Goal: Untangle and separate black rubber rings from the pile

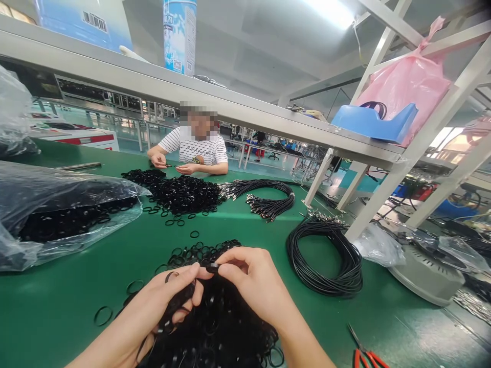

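Between the fingertips of both hands is a small black ring (pixel 212 267). My left hand (pixel 174 289) pinches one side of it and also has several more black rings (pixel 178 301) gathered in its curled fingers and palm. On the other side, the thumb and index finger of my right hand (pixel 245 273) grip the same ring. Below and around both hands spreads a large pile of black rings (pixel 222 327) on the green table (pixel 61 301). One loose ring (pixel 103 316) lies left of my left forearm.
Across the table a person (pixel 199 148) handles small parts behind another ring pile (pixel 184 194). A plastic bag of rings (pixel 76 214) lies left. Coiled black cables (pixel 326 260), a cable bundle (pixel 274 197) and red-handled pliers (pixel 364 352) are right. A metal shelf (pixel 230 105) crosses overhead.
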Available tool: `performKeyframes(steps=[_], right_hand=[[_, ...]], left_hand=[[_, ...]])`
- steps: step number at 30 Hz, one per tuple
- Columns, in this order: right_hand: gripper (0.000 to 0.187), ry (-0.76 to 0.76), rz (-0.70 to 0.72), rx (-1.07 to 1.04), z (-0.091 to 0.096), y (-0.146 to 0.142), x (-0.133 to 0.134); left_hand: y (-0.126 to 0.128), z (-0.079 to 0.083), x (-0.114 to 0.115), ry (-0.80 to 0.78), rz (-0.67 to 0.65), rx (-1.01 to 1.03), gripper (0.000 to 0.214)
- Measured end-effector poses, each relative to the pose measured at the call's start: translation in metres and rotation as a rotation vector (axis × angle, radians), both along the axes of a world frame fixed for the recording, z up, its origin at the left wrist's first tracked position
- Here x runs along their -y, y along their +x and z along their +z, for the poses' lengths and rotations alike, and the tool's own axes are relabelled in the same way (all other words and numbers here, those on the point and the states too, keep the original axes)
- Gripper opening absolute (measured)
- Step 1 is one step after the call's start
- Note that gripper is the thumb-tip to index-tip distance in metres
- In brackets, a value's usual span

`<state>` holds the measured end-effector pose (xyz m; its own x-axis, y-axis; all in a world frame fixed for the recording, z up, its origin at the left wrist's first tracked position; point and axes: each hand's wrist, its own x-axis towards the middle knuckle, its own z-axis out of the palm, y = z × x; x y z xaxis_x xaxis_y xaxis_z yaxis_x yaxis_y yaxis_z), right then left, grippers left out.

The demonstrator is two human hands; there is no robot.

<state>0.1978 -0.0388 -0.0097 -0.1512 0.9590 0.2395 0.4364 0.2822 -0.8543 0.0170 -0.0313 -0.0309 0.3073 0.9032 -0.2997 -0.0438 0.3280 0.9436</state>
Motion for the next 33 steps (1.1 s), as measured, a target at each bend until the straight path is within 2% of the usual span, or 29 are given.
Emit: performKeyframes(steps=[6, 11, 20, 23, 29, 33], right_hand=[[0.008, -0.072, 0.008, -0.051, -0.004, -0.003, 0.000], [0.007, -0.051, -0.011, -0.058, -0.008, -0.004, -0.002], [0.009, -0.082, 0.045, -0.158, -0.006, -0.001, -0.004], [0.006, -0.027, 0.048, -0.091, 0.000, -0.001, 0.001], [0.011, 0.125, -0.024, 0.245, 0.000, -0.008, 0.010], [0.012, 0.085, 0.004, 0.216, -0.006, -0.013, 0.009]], left_hand=[[0.006, 0.001, 0.001, 0.087, -0.004, -0.043, 0.036], [0.004, -0.001, 0.002, 0.130, -0.033, -0.030, 0.030], [0.006, 0.004, 0.002, 0.059, -0.046, 0.002, 0.035], [0.006, 0.004, 0.002, 0.043, -0.029, -0.012, 0.038], [0.006, 0.007, 0.004, 0.045, -0.034, -0.002, 0.042], [0.005, 0.012, 0.004, 0.070, -0.023, 0.058, 0.042]])
